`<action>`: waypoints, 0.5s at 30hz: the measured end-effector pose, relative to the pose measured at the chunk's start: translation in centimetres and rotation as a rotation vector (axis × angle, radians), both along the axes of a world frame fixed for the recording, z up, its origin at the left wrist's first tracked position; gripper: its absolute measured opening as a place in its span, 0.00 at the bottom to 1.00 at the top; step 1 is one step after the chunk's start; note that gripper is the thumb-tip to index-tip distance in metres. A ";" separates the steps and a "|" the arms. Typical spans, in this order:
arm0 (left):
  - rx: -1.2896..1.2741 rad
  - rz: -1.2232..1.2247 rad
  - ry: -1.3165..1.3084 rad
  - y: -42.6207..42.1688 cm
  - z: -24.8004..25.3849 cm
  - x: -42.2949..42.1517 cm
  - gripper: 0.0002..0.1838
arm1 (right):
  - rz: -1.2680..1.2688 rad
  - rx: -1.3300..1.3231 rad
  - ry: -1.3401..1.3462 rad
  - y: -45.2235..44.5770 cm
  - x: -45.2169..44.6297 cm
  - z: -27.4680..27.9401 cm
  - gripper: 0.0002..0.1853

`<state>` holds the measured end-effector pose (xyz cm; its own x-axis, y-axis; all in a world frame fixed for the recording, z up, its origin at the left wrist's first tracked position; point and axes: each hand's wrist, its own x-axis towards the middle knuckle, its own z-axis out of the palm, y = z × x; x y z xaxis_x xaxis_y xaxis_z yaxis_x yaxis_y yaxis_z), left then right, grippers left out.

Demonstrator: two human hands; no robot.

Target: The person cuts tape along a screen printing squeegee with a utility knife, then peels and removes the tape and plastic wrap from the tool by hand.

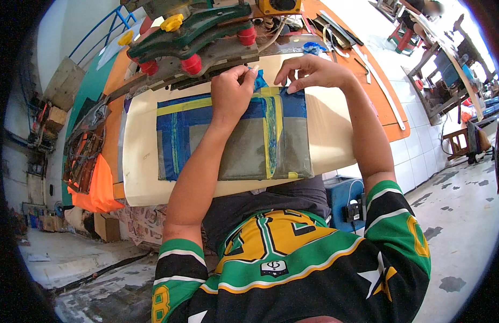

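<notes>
A flat grey rectangular panel [244, 151] lies in front of me, partly covered with blue tape [193, 116] and yellow tape strips [187, 106]. Above its far edge, my left hand [233, 91] is closed in a pinch beside a crumpled piece of blue tape [259, 81], which seems held at its fingertips. My right hand [313, 73] is at the panel's far right corner, its thumb and curled index finger a little apart. Its fingertips are close to the taped edge; whether they touch it is hard to see.
A cream board [139, 145] lies under the panel on an orange table [387, 116]. Just beyond stands a green machine frame [206, 40] with red knobs. Metal tools [85, 151] and orange cloth [101, 185] are left; a long ruler [381, 89] lies right.
</notes>
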<state>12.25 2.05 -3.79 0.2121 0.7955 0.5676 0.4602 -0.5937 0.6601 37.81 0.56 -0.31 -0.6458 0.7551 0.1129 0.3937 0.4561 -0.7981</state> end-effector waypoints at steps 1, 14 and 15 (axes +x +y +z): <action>-0.009 0.000 -0.003 -0.1 0.1 0.0 0.16 | 0.015 0.015 -0.073 0.0 -0.2 0.1 0.15; -0.010 0.004 0.017 0.5 -0.5 -0.2 0.18 | -0.003 0.030 0.013 -0.7 1.5 1.1 0.06; -0.032 0.009 0.029 0.3 -0.3 -0.2 0.18 | -0.007 -0.014 0.046 -0.8 2.0 1.2 0.05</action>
